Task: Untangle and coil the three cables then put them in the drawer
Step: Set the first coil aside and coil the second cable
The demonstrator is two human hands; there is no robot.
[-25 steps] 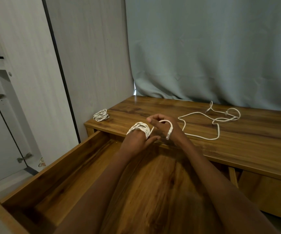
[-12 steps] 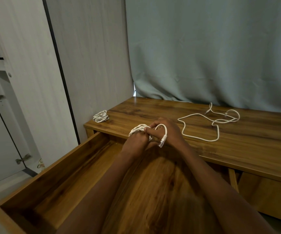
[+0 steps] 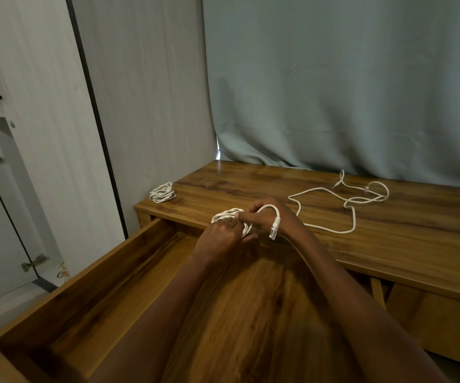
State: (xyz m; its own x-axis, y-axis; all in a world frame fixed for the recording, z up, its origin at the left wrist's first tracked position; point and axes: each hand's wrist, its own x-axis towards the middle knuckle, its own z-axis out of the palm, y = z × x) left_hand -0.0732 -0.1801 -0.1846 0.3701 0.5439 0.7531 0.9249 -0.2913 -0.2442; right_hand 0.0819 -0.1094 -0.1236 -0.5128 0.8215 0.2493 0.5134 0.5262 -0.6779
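White cable wound into a small bundle (image 3: 227, 215) sits in the middle of the view, held up over the far end of the open drawer (image 3: 90, 275). The left hand (image 3: 217, 239) has its fingers curled round the bundle from below, at about 7 o'clock from it. The right hand (image 3: 267, 217) is at 3 o'clock from the bundle and pinches the cable's loose end, which loops over the hand. A clear plug (image 3: 274, 230) hangs down from that loop, in front of the right wrist.

On the brown wooden desk top (image 3: 416, 244), a second cable, already coiled (image 3: 163, 192), lies near the left edge, at 10 o'clock from the hands and well apart from them. A third cable, loose and not coiled (image 3: 344, 205), lies spread out in wavy loops at 2 o'clock from the hands, its near part just beside the right wrist.

A grey-blue curtain (image 3: 347, 78) hangs behind the desk. A pale cupboard (image 3: 30, 134) stands at 9 o'clock.
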